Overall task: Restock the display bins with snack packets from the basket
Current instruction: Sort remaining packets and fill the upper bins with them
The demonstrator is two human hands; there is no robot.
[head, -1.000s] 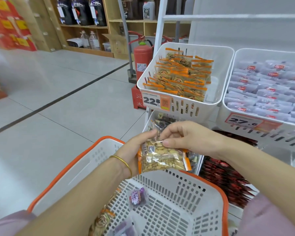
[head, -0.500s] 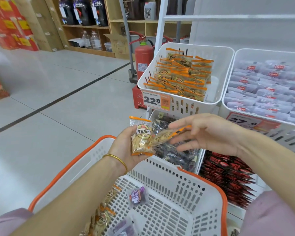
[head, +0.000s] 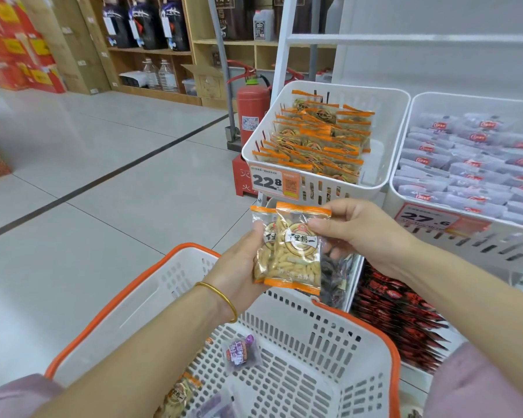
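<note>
Nearest to me is the basket [head: 396, 375], white with an orange rim, low in front of the person. A few things lie in it, among them a purple packet [head: 240, 352] on the mesh floor and an orange-edged packet [head: 180, 395] at the near end.

Just above the basket's far rim, the left hand [head: 239, 268], with a gold bangle [head: 221, 300] on its wrist, cradles two snack packets [head: 296, 251] upright, one lapped over the other, with its fingers curled behind them. The right hand [head: 366, 233] pinches the upper right side of the front one between thumb and fingers. Both hands are holding the pair, out of the basket and not yet in any bin.

I'd say the step in hand is squaring up the pair before shelving it. Behind and above stands the upper bin [head: 400, 137], with a price tag [head: 274, 184] on its front wall. It holds rows of what look like the same orange-edged packets, and there is a bare strip along its right side. The next move calls for lifting the pair over that front wall and slipping them in edge-down, in line with the rows.

The bin of pale packets [head: 465, 164] to the right and the dark packets [head: 399, 315] lower down look like the wrong homes. Farthest off, a red fire extinguisher [head: 252, 116] stands behind the rack.
</note>
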